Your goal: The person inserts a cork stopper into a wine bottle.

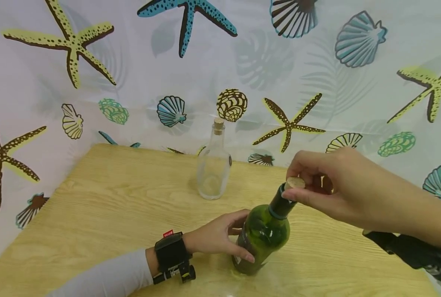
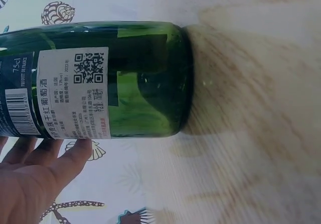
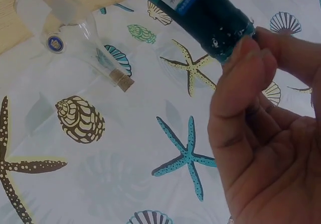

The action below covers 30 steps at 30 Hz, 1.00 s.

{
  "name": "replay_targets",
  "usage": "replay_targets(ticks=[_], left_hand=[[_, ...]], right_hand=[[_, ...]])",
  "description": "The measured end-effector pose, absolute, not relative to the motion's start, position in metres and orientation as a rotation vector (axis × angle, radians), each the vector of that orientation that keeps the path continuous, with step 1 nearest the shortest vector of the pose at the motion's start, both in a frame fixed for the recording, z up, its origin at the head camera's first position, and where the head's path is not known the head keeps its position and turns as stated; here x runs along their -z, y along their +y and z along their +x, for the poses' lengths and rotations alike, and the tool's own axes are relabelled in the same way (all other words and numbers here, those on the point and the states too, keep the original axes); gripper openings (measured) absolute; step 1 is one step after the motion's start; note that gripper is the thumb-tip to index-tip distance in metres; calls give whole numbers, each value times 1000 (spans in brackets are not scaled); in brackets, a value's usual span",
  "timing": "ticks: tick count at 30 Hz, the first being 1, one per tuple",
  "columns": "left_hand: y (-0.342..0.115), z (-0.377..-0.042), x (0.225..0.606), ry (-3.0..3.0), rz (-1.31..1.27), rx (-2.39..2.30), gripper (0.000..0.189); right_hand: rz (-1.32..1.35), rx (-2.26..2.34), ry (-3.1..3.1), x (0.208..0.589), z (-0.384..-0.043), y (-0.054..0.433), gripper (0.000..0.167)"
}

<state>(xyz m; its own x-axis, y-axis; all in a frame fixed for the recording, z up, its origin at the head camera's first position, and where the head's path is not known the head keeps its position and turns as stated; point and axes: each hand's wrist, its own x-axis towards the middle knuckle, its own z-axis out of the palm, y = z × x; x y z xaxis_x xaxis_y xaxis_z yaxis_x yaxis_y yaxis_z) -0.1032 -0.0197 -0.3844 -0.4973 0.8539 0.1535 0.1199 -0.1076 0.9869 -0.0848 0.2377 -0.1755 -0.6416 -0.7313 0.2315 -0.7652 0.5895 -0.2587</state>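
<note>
A green glass wine bottle [image 1: 266, 233] stands on the wooden table, and its printed label [image 2: 75, 93] shows in the left wrist view. Around the lower body of the bottle my left hand [image 1: 222, 235] holds on, thumb on the near side and fingers on the far side. At the bottle's mouth, my right hand [image 1: 328, 181] pinches a cork [image 1: 295, 182] between thumb and fingers. How deep the cork sits in the neck is hidden by the fingers. In the right wrist view, the fingertips [image 3: 248, 58] cover the top of the dark neck [image 3: 215, 23].
A clear glass bottle [image 1: 213, 169] with a cork stopper [image 1: 218, 126] stands behind and to the left of the wine bottle. The wooden table [image 1: 131, 198] meets a white cloth [image 1: 205, 70] printed with starfish and shells at its back and left edges.
</note>
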Motion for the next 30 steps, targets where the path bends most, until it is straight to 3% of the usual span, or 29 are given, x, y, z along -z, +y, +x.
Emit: replay_targets(ticks=[6, 10, 17, 23, 30], left_hand=[[-23, -97, 381, 1719, 1073, -1626, 89], [-26, -87, 368, 1852, 1069, -1640, 94], [-26, -68, 350, 2077, 993, -1804, 81], [-21, -58, 342, 2171, 1029, -1811, 81], [-17, -60, 339, 2232, 1033, -1751, 82]], right_hand=[[1141, -591, -2600, 193, -59, 231, 57], [991, -609, -2567, 220, -37, 225, 70], [821, -866, -2617, 278, -19, 220, 96], [689, -1087, -2550, 305, -9, 209, 92], [637, -1130, -2500, 311, -9, 204, 86]])
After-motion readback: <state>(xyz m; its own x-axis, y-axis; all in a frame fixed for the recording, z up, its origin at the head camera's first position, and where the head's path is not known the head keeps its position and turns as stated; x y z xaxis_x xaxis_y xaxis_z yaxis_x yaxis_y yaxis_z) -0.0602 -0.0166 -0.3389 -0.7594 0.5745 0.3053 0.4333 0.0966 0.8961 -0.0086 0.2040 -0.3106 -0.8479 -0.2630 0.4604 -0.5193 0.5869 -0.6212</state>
